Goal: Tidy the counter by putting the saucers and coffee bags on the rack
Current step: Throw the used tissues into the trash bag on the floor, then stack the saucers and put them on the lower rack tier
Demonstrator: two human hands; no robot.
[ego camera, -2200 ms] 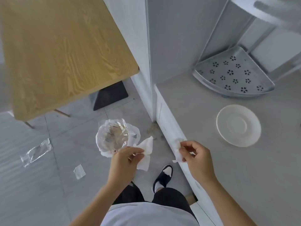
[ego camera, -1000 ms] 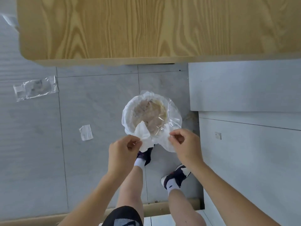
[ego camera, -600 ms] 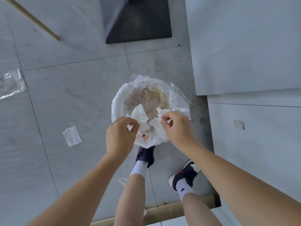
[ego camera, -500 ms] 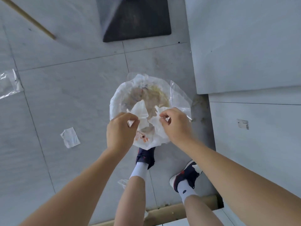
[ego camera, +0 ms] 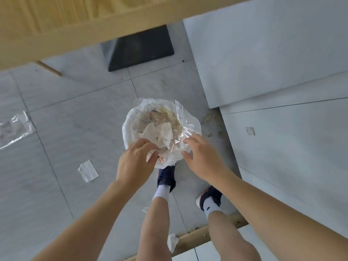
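Observation:
I look down at a small waste bin [ego camera: 130, 127] lined with a clear plastic bag on the grey floor. Crumpled white tissue paper [ego camera: 158, 133] lies inside it on top of other rubbish. My left hand [ego camera: 135, 161] hovers at the bin's near rim with its fingers loosely spread and nothing in them. My right hand [ego camera: 201, 157] is beside it at the right rim, fingers apart and empty. No saucer, coffee bag or rack is in sight.
A wooden table [ego camera: 66, 21] overhangs the top, with its black base [ego camera: 139, 51] behind the bin. White cabinet fronts [ego camera: 282, 138] fill the right. Paper scraps [ego camera: 88, 170] and a clear wrapper [ego camera: 15, 129] lie on the floor. My shoes [ego camera: 166, 175] stand below the bin.
Both hands held pieces of white tissue over the bin; now the tissue lies in the bin and both hands have let go and drawn back slightly. The view tilted up a little.

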